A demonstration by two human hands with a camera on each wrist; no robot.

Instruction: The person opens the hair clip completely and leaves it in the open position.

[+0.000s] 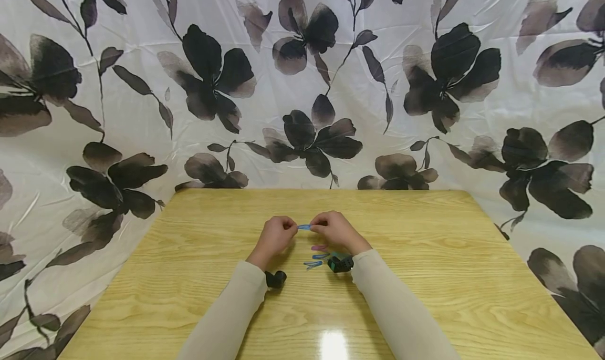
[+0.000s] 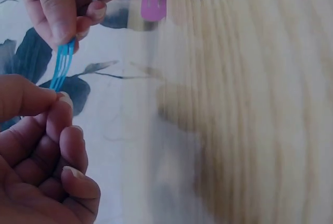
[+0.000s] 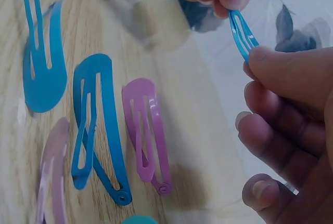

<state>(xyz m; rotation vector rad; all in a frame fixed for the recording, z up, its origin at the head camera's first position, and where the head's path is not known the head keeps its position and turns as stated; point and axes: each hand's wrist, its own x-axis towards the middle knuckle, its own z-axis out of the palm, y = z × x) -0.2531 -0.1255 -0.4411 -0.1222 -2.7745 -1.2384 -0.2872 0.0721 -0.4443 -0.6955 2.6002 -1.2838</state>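
Note:
A blue snap hair clip [image 1: 304, 227] is held level above the table between both hands. My left hand [image 1: 278, 236] pinches one end with thumb and forefinger, and my right hand [image 1: 336, 231] pinches the other. In the right wrist view the held clip [image 3: 242, 34] shows its slotted side, with fingertips covering both ends. Nearer me on the table lie a pink hair clip [image 3: 140, 89] and two more blue ones, one beside it [image 3: 99, 65] and one farther left [image 3: 46, 91]. Both of these blue clips have their tongues sprung away from the frame.
A pale pink clip [image 3: 54, 151] and the edge of a teal thing [image 3: 139, 220] show low in the right wrist view. Dark devices are strapped at the left wrist [image 1: 276, 279] and right wrist [image 1: 340, 264]. A flower-patterned cloth [image 1: 302, 86] hangs behind the wooden table [image 1: 425, 234].

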